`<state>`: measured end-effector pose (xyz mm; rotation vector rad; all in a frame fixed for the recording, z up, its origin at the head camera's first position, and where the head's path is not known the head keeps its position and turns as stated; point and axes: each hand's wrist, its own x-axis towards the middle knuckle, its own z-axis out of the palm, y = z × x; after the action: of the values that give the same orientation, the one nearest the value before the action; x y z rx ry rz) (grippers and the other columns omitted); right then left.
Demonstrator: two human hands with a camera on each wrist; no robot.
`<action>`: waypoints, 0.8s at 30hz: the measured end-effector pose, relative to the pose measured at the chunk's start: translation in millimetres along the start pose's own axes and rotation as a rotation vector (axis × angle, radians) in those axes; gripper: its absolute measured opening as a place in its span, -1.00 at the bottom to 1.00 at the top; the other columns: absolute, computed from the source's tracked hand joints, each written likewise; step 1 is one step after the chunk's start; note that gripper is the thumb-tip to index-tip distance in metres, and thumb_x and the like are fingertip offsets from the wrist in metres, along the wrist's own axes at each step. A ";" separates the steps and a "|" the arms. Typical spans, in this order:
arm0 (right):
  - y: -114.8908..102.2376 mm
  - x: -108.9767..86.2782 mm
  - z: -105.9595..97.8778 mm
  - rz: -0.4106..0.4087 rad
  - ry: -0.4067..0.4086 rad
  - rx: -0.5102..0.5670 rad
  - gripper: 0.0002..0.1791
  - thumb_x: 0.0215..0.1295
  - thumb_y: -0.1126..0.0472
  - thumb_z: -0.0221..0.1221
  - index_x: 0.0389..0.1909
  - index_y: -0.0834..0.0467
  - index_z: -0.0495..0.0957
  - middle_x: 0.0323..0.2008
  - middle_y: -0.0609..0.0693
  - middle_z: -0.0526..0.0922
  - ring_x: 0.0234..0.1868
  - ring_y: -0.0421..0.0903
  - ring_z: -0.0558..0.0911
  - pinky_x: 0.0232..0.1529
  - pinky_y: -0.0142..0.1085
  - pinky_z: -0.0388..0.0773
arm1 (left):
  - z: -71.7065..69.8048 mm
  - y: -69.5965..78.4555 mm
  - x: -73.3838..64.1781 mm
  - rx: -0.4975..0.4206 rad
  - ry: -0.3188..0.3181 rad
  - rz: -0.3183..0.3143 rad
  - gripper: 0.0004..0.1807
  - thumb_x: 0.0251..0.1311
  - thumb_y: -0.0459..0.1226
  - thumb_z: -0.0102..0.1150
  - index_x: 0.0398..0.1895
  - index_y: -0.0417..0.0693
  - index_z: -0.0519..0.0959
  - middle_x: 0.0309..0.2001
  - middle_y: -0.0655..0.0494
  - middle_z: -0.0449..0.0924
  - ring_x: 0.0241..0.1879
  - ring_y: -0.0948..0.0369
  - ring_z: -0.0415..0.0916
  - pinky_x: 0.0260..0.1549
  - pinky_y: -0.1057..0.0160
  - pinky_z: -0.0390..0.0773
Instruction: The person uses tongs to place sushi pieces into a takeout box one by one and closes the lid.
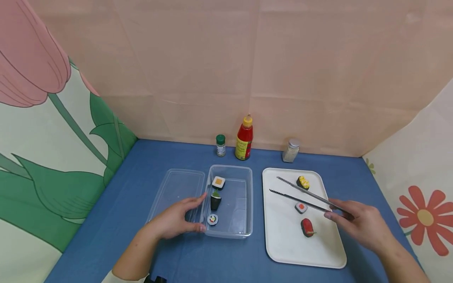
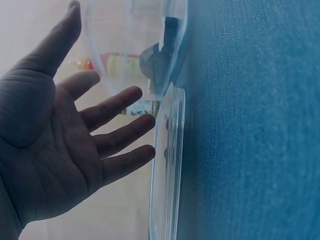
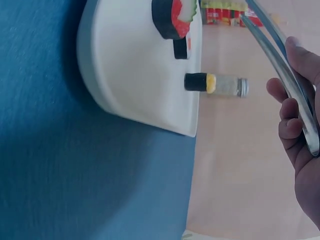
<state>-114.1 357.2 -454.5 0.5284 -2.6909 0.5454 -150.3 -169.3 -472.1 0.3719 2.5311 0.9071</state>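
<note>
My right hand (image 1: 364,224) grips a pair of metal tongs (image 1: 308,192), their tips parted above the white tray (image 1: 286,243). Beneath and around the tongs lie a yellow-topped sushi piece (image 1: 303,182), a small roll with an orange-red centre (image 1: 301,207) and a red-topped sushi piece (image 1: 307,228). My left hand (image 1: 177,218), fingers spread, is at the left side of a clear plastic container (image 1: 233,234). Along that side inside it sit a sushi piece with an orange square (image 1: 218,182), a dark cone-shaped hand roll (image 1: 215,201) and a round white roll (image 1: 212,219).
A clear lid (image 1: 180,182) lies left of the container, partly behind the left hand. Along the back stand a green-capped jar (image 1: 220,145), a red sauce bottle (image 1: 244,139) with a yellow cap, and a silver-capped shaker (image 1: 291,151). A pink-beige backdrop (image 1: 198,70) rises behind them.
</note>
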 end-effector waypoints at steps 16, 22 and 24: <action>27.6 -13.0 1.5 0.162 -0.010 -0.043 -0.52 0.02 0.13 0.61 -0.01 0.18 0.78 -0.52 -0.21 0.68 -0.58 -0.37 0.36 -0.64 -0.39 0.36 | 0.1 -1.2 1.6 0.006 -0.003 0.007 0.14 -0.01 0.18 0.56 0.65 0.37 0.15 0.52 -0.15 0.28 0.49 -0.26 0.20 0.33 -0.37 0.27; 34.6 -18.9 2.2 0.243 -0.033 -0.077 -0.48 0.05 0.09 0.60 0.01 0.24 0.76 -0.48 -0.08 0.73 -0.55 -0.28 0.44 -0.63 -0.38 0.39 | 0.6 -1.3 2.1 0.014 -0.003 -0.007 0.14 -0.02 0.17 0.57 0.65 0.42 0.15 0.52 -0.12 0.28 0.50 -0.23 0.19 0.35 -0.36 0.25; 36.6 -20.7 2.3 0.278 -0.045 -0.086 -0.45 0.07 0.07 0.59 0.04 0.26 0.74 -0.47 -0.03 0.74 -0.54 -0.20 0.45 -0.64 -0.38 0.36 | 0.8 -1.2 2.5 0.012 0.000 -0.009 0.14 -0.02 0.16 0.58 0.64 0.43 0.15 0.52 -0.11 0.28 0.51 -0.23 0.19 0.36 -0.36 0.25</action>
<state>-112.0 393.5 -475.7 0.1443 -2.8350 0.4906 -152.2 -168.8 -474.1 0.3636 2.5369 0.8886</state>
